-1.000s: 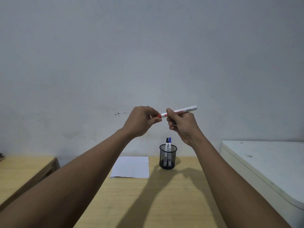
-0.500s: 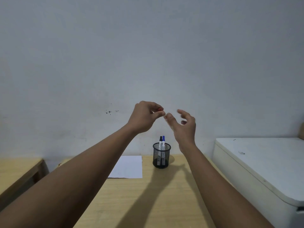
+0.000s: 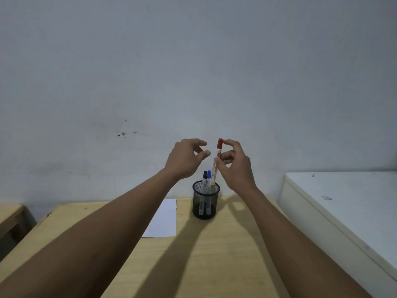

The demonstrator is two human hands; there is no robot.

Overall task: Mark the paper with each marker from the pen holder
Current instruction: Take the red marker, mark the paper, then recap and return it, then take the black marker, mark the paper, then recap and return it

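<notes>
A black mesh pen holder (image 3: 206, 206) stands on the wooden table (image 3: 214, 265) near the wall, with a black-capped marker (image 3: 204, 179) and a blue-capped marker (image 3: 208, 179) upright inside. My right hand (image 3: 236, 166) pinches a white marker with a red cap (image 3: 217, 157), held nearly upright, cap on top, its lower end just over the holder's rim. My left hand (image 3: 185, 159) hovers just left of that marker, fingers apart and empty. A white sheet of paper (image 3: 166, 220) lies flat to the left of the holder, partly hidden by my left forearm.
A white cabinet top (image 3: 343, 201) borders the table on the right. A second wooden table (image 3: 10, 211) sits at the far left. A grey wall (image 3: 193, 82) rises directly behind the holder.
The red marker, held level between both hands a second ago, now stands upright with its cap on in my right hand above the holder. My left hand has let go and opened.
</notes>
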